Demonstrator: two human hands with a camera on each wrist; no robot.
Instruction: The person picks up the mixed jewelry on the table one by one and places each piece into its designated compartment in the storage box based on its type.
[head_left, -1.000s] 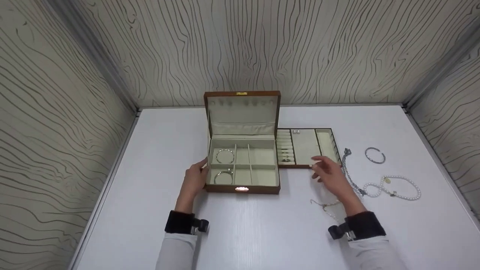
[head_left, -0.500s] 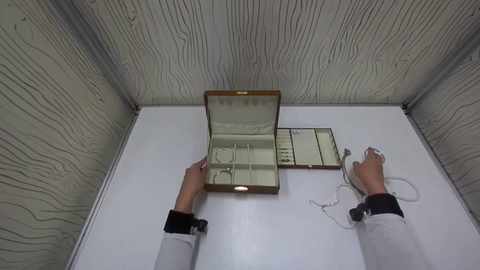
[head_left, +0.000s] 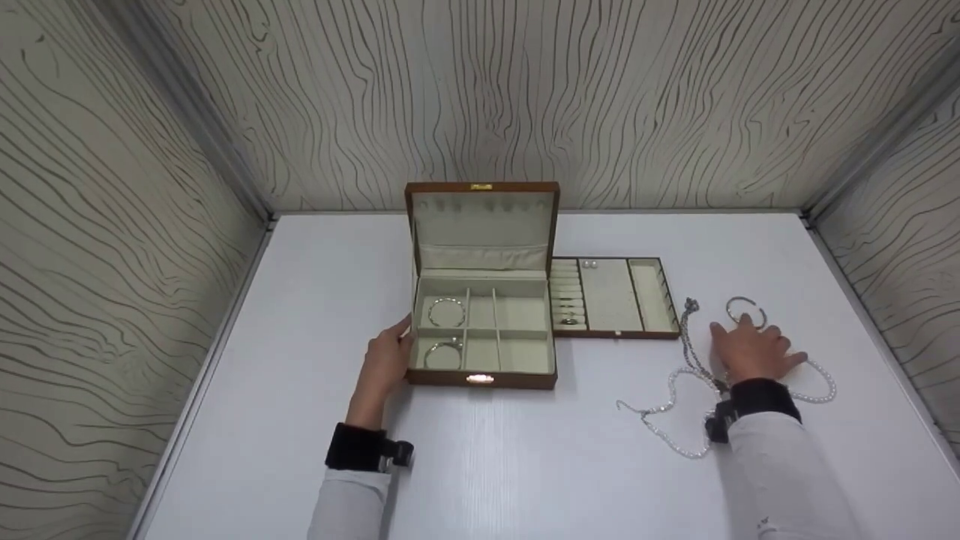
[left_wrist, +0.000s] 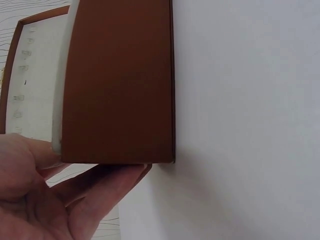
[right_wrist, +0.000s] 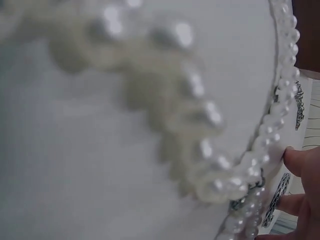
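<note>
My left hand (head_left: 384, 358) lies along the left side of the brown jewelry box (head_left: 442, 379), its fingers (left_wrist: 107, 192) nearly straight against that wall. The box's lid is raised, and two bracelets lie in its left compartments: a beaded-looking bracelet (head_left: 430, 311) behind and a bangle (head_left: 428, 354) in front. On the right, my right hand (head_left: 750, 351) is spread low over the table with nothing gripped. A fingertip reaches the near side of an open silver bangle (head_left: 738, 298). Part of a pearl string (head_left: 830, 382) is hidden beneath this hand.
A shallow tray (head_left: 615, 334) with ring rolls and two pearl earrings (head_left: 590, 264) stands against the box's right side. Between tray and right hand lie a silver chain (head_left: 685, 334) and a pearl necklace (head_left: 675, 450). Patterned walls (head_left: 495, 105) surround the white table.
My right hand went from the tray's front edge rightward to the bangle, then drew back slightly and spread its fingers. The left hand has stayed at the box.
</note>
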